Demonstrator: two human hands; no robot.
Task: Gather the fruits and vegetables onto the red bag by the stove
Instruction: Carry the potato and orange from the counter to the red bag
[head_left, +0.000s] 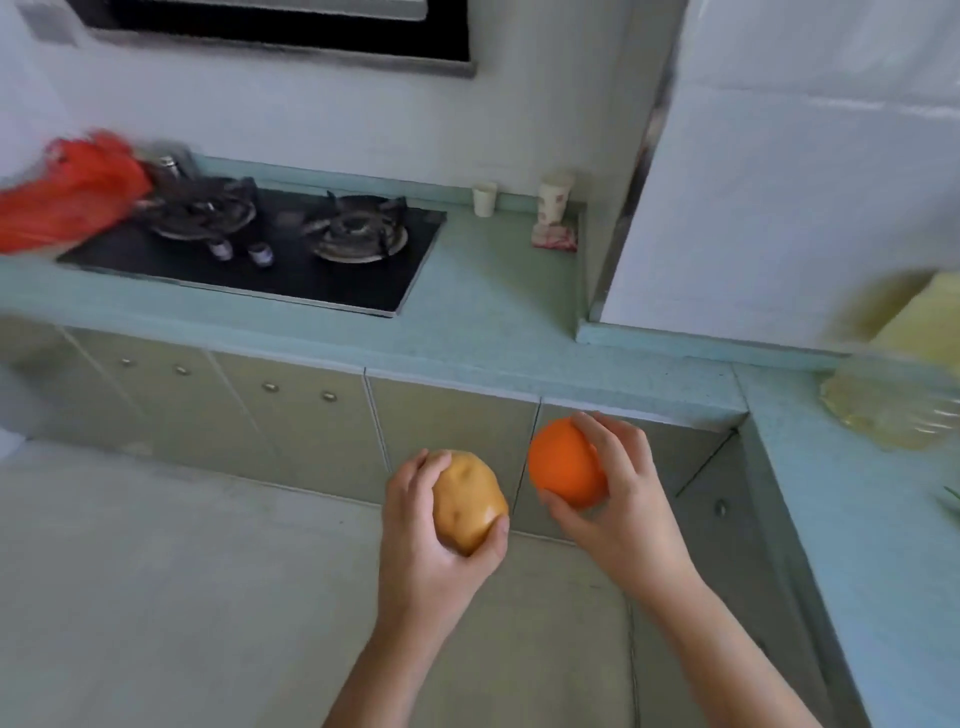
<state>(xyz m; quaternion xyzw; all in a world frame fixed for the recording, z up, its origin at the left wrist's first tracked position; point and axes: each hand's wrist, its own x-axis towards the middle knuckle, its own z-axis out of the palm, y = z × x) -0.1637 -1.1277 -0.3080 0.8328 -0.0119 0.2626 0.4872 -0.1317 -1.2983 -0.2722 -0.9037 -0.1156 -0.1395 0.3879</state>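
My left hand (423, 540) grips a tan potato (467, 501) in front of the cabinet doors, below the counter edge. Beside it, my right hand (621, 499) holds an orange (563, 462), fingers wrapped around its right side. The red bag (67, 200) lies crumpled at the far left of the counter, next to the left burner of the black gas stove (270, 249). Both hands are well to the right of the bag and lower than the countertop.
The teal countertop (493, 312) runs along the wall and turns down the right side. Two paper cups (555, 200) stand behind the stove's right end. A yellowish bottle (904, 384) lies blurred at the right. Grey floor lies below the cabinets (291, 415).
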